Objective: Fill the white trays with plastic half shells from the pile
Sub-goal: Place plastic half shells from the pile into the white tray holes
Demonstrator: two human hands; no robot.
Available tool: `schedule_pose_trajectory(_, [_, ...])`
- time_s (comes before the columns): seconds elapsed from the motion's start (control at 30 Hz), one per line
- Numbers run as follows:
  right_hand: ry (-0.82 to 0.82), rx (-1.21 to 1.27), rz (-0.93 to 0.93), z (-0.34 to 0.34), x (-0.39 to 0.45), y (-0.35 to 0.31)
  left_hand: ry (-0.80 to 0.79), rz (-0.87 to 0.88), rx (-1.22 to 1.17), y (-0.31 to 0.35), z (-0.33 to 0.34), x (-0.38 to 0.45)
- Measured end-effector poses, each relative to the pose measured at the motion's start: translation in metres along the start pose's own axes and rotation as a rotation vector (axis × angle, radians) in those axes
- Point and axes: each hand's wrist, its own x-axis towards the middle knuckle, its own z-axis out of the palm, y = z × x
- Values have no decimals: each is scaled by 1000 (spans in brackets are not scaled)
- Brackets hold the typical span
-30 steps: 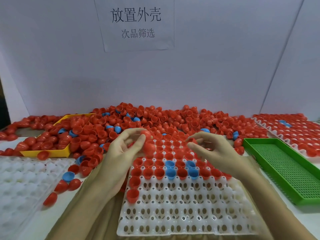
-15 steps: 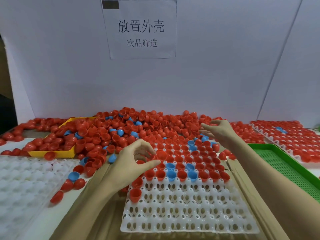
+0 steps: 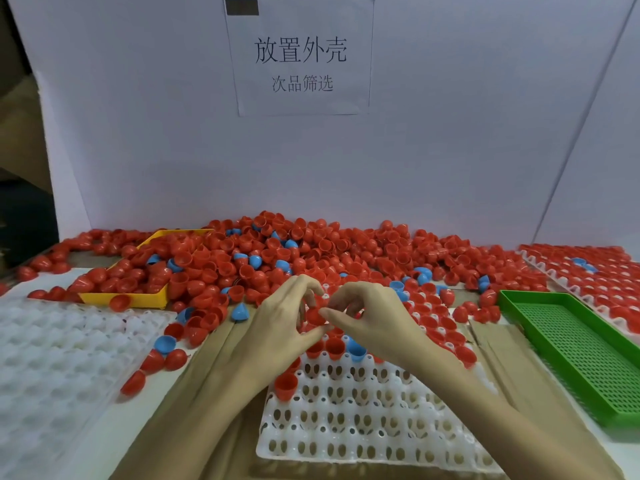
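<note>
A white tray (image 3: 349,420) with rows of sockets lies in front of me; its far rows hold red and blue half shells, its near rows are bare. Above its far part my left hand (image 3: 280,323) and my right hand (image 3: 374,317) meet, fingers curled around one red half shell (image 3: 314,315) between them. Another red shell (image 3: 286,386) stands alone in a socket at the tray's left edge. A big pile of red and blue half shells (image 3: 311,251) spreads along the back wall.
A second white tray (image 3: 52,368) lies at the left. A yellow bin (image 3: 145,299) sits half buried in the pile. A green perforated tray (image 3: 575,351) is on the right, with a filled white tray (image 3: 588,271) behind it. Loose shells (image 3: 162,355) lie between the white trays.
My right hand came back from the pile on the right to the tray's middle and met my left hand. Both now hold a red shell between them.
</note>
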Motion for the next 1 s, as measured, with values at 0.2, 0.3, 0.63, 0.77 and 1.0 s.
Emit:
schedule_pose_trajectory(0.2, [-80, 63, 80, 1, 3, 5, -73, 124, 53, 6, -1, 1])
schedule_pose_trajectory(0.3, [-119, -48, 60, -7, 0, 3, -137, 173, 54, 5, -8, 1])
schedule_pose_trajectory(0.63, [-385, -274, -137, -2, -26, -18, -114, -70, 492, -34, -22, 4])
schedule_pose_trajectory(0.77, [-382, -258, -163, 7, -29, -19, -223, -101, 509, -43, -14, -1])
schedule_pose_trajectory(1.0, [-334, -192, -205, 15, -31, -16, -254, -77, 484, -52, -7, -3])
